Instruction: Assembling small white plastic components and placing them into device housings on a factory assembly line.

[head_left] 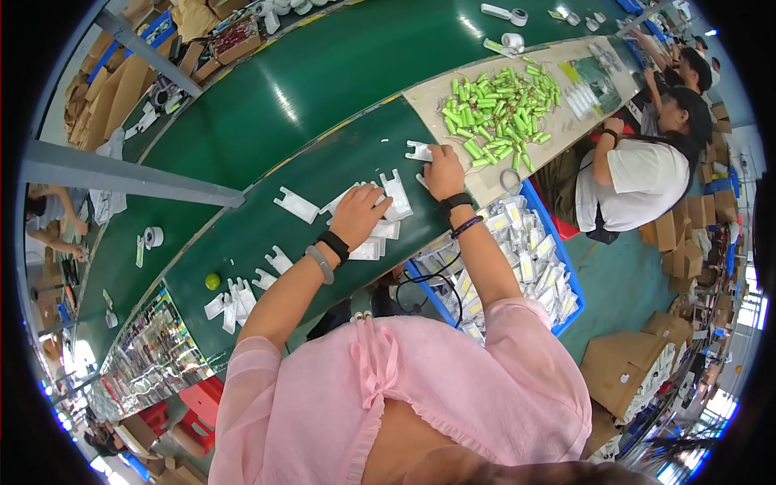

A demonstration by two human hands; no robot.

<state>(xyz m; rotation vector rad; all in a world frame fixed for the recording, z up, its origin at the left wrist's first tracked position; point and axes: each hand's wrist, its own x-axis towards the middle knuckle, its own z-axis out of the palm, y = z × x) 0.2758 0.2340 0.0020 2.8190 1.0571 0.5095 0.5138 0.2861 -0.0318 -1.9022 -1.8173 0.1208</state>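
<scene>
My right hand (444, 173) is closed on a flat white plastic housing (418, 151) with a forked end, held just above the green bench (323, 174). Beneath my left hand (358, 215) lies a loose group of similar white housings (397, 196); its fingers are stretched out over them, palm down. One more housing (297, 205) rests by itself left of that hand. Nearer my left forearm, several others (233, 304) form a small pile. My fingers partly cover the pieces under them.
Green cylindrical cells with wires (501, 109) are heaped on a beige board to the right. A blue crate (568, 271) of white parts stands below the bench edge. A grey post (137, 174) rises at left. A co-worker in white (647, 182) sits at right.
</scene>
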